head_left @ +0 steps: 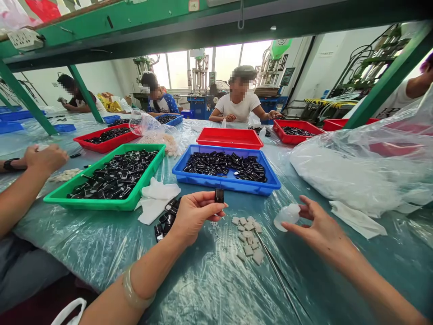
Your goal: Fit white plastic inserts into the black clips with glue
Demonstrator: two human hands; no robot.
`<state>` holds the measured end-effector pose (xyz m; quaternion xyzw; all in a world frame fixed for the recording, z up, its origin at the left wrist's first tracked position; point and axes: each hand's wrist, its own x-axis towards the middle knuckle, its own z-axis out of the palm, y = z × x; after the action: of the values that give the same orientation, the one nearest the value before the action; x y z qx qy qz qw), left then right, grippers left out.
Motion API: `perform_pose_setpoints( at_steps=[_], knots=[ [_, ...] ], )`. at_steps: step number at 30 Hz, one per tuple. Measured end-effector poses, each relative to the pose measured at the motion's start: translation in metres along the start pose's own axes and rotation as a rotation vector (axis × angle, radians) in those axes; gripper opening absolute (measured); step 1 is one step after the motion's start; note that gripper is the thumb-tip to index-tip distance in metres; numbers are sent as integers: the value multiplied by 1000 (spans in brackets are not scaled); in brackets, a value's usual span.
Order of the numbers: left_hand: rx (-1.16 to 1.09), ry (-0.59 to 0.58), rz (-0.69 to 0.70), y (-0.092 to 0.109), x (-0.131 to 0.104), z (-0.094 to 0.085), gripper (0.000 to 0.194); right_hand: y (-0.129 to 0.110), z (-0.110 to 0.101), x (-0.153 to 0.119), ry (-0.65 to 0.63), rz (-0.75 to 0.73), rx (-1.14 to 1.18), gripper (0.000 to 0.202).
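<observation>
Between the thumb and fingers of my left hand (199, 210) is a small glossy black rectangular piece (219, 195), held upright above the table. My right hand (313, 221) has its fingers spread beside a translucent white rounded object (287, 215), perhaps a small bottle; thumb and fingertips reach its edge, and a firm grip does not show. Small pale square pads (248, 237) lie between my hands, with metal tweezers (277, 268) resting against them. More black pieces (167, 219) lie partly hidden behind my left hand, near a crumpled white tissue (157, 198).
A blue tray (226, 184) and a green tray (91, 205) of black pieces stand ahead. Behind is a red tray (230, 137). A large clear plastic bag (355, 167) bulges at right. A co-worker's hands (45, 158) are at left. A green shelf beam (169, 22) crosses overhead.
</observation>
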<state>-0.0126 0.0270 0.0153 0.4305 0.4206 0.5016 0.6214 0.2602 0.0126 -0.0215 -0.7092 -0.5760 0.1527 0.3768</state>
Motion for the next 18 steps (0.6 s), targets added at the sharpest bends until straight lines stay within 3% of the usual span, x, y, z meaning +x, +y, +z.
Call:
perform_pose_setpoints(
  at_steps=[3, 6, 9, 11, 13, 18],
  knots=[
    [5, 14, 3, -2, 0, 2, 29, -7, -12, -4, 53, -61, -78, 80],
    [7, 30, 2, -2, 0, 2, 28, -23, -19, -13, 192, -245, -220, 77],
    [10, 35, 4, -2, 0, 3, 28, -43, -21, -27, 329, -405, -299, 56],
    [14, 37, 5, -2, 0, 3, 28, -53, -18, -35, 352, -517, -317, 28],
    [22, 37, 5, -2, 0, 4, 29, -57, -12, -41, 274, -644, -270, 9],
    [55, 29, 8, -2, 0, 4, 28, -59, 5, -48, -43, -729, -153, 14]
  ],
)
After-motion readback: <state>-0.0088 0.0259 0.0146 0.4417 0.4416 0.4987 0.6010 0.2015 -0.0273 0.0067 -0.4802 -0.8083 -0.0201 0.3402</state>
